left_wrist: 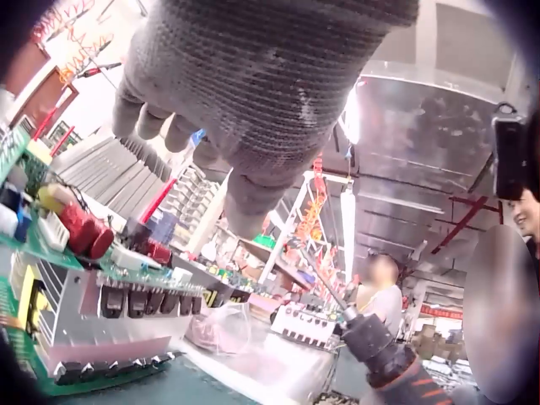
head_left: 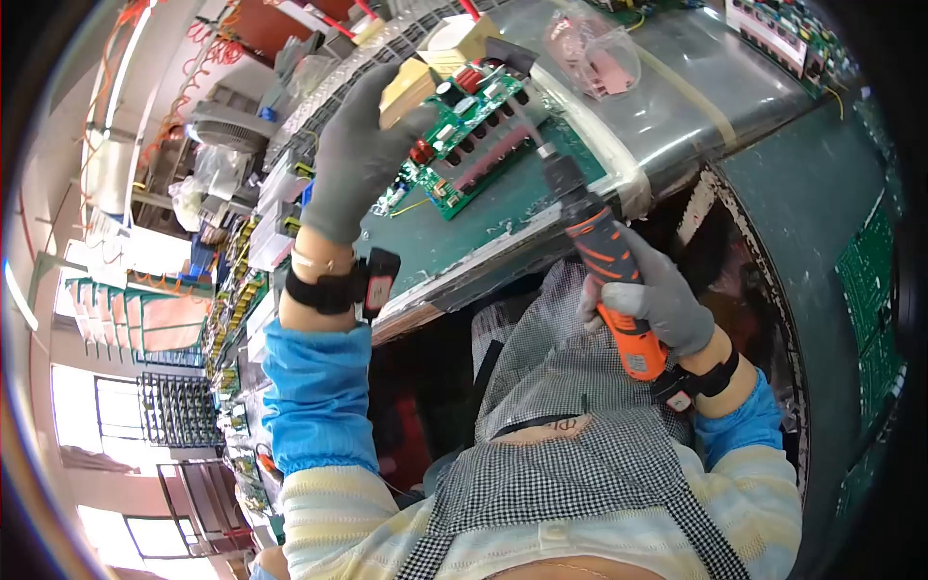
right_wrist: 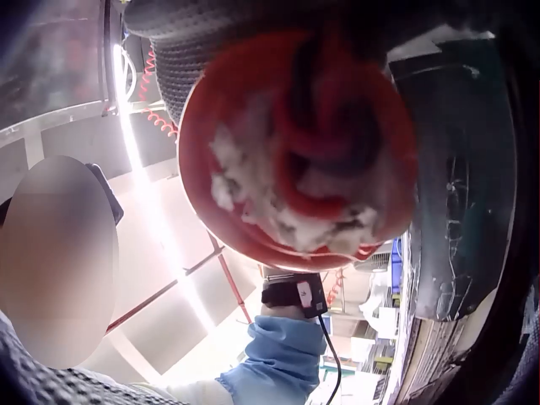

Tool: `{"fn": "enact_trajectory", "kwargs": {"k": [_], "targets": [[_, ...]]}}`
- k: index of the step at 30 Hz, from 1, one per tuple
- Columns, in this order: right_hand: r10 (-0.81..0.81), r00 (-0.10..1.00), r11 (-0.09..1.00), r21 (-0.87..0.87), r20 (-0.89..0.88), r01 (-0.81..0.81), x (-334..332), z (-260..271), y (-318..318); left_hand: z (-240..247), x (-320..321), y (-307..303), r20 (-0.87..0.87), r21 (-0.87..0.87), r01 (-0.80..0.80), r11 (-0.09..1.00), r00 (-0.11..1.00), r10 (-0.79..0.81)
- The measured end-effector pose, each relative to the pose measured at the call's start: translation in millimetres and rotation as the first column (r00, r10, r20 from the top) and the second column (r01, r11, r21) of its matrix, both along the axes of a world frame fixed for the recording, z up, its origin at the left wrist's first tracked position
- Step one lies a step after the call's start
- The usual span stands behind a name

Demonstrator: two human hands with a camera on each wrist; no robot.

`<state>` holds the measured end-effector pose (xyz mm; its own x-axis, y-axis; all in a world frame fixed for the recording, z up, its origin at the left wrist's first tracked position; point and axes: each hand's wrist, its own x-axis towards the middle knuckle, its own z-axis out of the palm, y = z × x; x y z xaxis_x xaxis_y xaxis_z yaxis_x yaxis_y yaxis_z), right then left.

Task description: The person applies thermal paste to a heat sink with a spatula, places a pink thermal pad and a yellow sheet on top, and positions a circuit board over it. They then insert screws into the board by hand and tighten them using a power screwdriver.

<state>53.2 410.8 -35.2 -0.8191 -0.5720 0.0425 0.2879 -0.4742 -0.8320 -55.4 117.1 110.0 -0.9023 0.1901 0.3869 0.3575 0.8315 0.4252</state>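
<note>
A green circuit board with a pinkish metal heat sink lies on the green bench top. The gloved left hand is over the board's left side; in the left wrist view this hand hangs above the board's parts, fingers loosely bent, nothing seen in them. The gloved right hand grips an orange and black power screwdriver, its bit pointing at the heat sink's right side; whether it touches is unclear. The right wrist view shows the tool's orange end beside the right glove.
Behind the board stand cream boxes. Clear plastic bags lie on the metal surface, with another board at its far end. More green boards are at the right. A person is in the background.
</note>
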Motion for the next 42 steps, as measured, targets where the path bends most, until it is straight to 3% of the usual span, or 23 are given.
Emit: {"fn": "enact_trajectory", "kwargs": {"k": [2, 4, 9, 12, 16, 19, 24, 27, 30, 42], "targets": [[-0.088, 0.996, 0.996, 0.033, -0.013, 0.089, 1, -1, 10, -3, -13, 16, -0.066, -0.428, -0.029, 0.903, 0.998, 0.001], [-0.126, 0.992, 0.989, 0.086, 0.015, 0.124, 0, -2, 19, -26, -35, 18, 0.080, -0.427, 0.028, 0.904, 0.997, 0.007], [-0.149, 0.988, 0.983, 0.113, 0.026, 0.145, -19, -10, 29, -63, -48, 32, -0.145, -0.536, -0.099, 0.839, 0.989, 0.024], [-0.075, 0.994, 0.995, 0.068, 0.082, 0.070, -38, -12, 25, -64, -43, 42, -0.132, -0.484, -0.153, 0.862, 0.986, 0.101], [-0.037, 0.996, 0.994, 0.102, 0.080, 0.029, -53, -21, 17, -72, -45, 39, -0.196, -0.468, -0.155, 0.870, 0.978, 0.069], [0.025, 0.999, 0.989, 0.146, 0.048, -0.032, -53, -24, 21, -67, -43, 42, -0.129, -0.496, -0.146, 0.856, 0.987, 0.094], [0.109, 0.989, 0.971, 0.205, 0.095, -0.127, -35, -27, 30, -56, -44, 28, 0.035, -0.581, 0.012, 0.814, 0.999, 0.010], [0.154, 0.977, 0.966, 0.185, 0.145, -0.180, -32, -31, 21, -53, -48, 24, 0.007, -0.628, 0.076, 0.775, 0.996, -0.091], [0.172, 0.983, 0.967, 0.178, 0.069, -0.182, -38, -36, 14, -52, -50, 22, 0.031, -0.598, 0.102, 0.795, 0.994, -0.104], [0.187, 0.979, 0.965, 0.171, 0.082, -0.198, -48, -42, 5, -58, -52, 21, -0.017, -0.592, 0.057, 0.804, 0.996, -0.083]]}}
